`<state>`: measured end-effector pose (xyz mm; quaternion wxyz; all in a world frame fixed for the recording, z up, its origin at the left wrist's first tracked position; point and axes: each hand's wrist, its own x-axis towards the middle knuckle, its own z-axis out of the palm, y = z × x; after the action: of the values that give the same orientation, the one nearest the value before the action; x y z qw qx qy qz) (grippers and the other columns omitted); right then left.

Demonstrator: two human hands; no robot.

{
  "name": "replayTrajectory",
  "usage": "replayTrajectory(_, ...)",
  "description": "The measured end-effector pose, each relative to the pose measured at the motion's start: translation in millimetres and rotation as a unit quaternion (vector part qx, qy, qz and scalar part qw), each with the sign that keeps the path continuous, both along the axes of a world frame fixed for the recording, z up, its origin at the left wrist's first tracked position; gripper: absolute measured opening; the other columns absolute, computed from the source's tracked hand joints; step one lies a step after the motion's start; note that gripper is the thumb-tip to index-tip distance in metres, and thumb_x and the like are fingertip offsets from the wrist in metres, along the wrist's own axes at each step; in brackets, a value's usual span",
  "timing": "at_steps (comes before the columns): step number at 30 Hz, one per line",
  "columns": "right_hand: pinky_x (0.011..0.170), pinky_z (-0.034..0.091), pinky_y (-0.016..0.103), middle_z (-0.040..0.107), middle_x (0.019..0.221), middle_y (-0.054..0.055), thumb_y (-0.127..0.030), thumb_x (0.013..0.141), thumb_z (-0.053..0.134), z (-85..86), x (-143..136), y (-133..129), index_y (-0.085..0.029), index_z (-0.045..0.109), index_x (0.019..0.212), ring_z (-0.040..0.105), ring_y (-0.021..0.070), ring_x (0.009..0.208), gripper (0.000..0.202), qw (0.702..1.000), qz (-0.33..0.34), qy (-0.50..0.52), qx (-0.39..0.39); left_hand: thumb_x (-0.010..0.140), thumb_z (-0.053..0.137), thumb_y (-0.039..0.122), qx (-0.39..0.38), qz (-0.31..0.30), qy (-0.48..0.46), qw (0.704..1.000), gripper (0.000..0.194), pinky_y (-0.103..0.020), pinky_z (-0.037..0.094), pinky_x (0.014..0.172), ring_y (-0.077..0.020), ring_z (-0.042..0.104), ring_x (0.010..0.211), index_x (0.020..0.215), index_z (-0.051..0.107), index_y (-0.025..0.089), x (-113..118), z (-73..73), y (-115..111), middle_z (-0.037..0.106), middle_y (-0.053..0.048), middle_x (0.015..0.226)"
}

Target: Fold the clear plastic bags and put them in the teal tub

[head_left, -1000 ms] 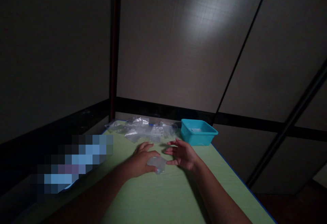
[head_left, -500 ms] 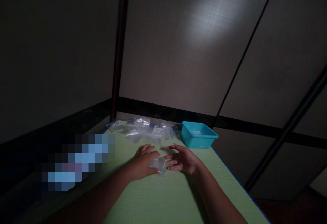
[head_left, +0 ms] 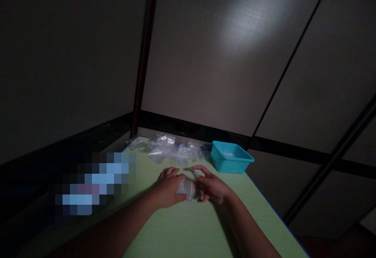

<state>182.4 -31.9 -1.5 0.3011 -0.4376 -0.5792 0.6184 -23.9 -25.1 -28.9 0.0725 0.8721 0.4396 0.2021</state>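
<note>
A small folded clear plastic bag is held in my left hand, its thumb along the near side and its fingers on the far side. Just right of the bag is my right hand, with index finger and thumb apart and the other fingers curled in. Nothing shows in its grasp, and I cannot tell whether its fingertips touch the bag's edge. Beyond both hands, a heap of clear plastic bags lies spread over the far end of the green table.
A turquoise plastic basket stands at the table's far right edge, with something pale inside. Panelled walls rise behind the table and on the left. A pixelated patch hides part of the left side.
My right hand's lower fingers have curled in from being stretched towards the bag. The left hand keeps its hold on the bag. The whole view has shifted slightly.
</note>
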Motion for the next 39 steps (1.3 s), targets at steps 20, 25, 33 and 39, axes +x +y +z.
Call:
replayTrajectory(20,0.034,0.028,0.016,0.048,0.039,-0.005,-0.051,0.072,0.056,-10.8,-3,6,-0.012,0.06,0.068,0.038,0.0046,0.032,0.039,0.98,-0.017,-0.119,0.158,0.081,0.044,0.018,0.001,-0.068,-0.141,0.988,0.028,-0.031,0.032,0.092,-0.0193,0.044,0.105,0.105,0.055,0.023,4,-5.9,11,0.057,-0.003,0.106)
replayTrajectory(25,0.039,0.027,0.018,0.051,0.044,-0.003,-0.048,0.072,0.058,-10.3,-3,5,-0.012,0.063,0.064,0.038,0.0048,0.037,0.037,0.981,-0.008,-0.094,0.171,0.08,0.042,0.013,-0.057,-0.105,-0.191,0.974,0.035,-0.027,0.036,0.088,-0.0174,0.048,0.101,0.111,0.053,0.025,4,-7.6,14,0.057,-0.003,0.109)
replayTrajectory(33,0.042,0.023,0.02,0.051,0.046,-0.002,-0.047,0.071,0.06,-10.4,-2,6,-0.011,0.061,0.058,0.036,0.0052,0.041,0.038,0.98,-0.023,-0.071,0.184,0.074,0.048,0.017,-0.163,-0.114,-0.292,0.936,0.028,-0.024,0.041,0.074,-0.0161,0.055,0.086,0.1,0.06,0.021,7,-2.9,11,0.063,-0.001,0.095)
replayTrajectory(39,0.044,0.024,0.02,0.049,0.048,-0.003,-0.04,0.064,0.068,-10.4,-3,8,-0.011,0.062,0.061,0.034,0.0049,0.044,0.03,0.979,-0.065,-0.021,0.19,0.064,0.06,0.019,-0.25,-0.067,-0.408,0.875,0.022,-0.023,0.041,0.059,-0.0163,0.058,0.069,0.085,0.063,0.012,12,-11.7,21,0.063,-0.004,0.074)
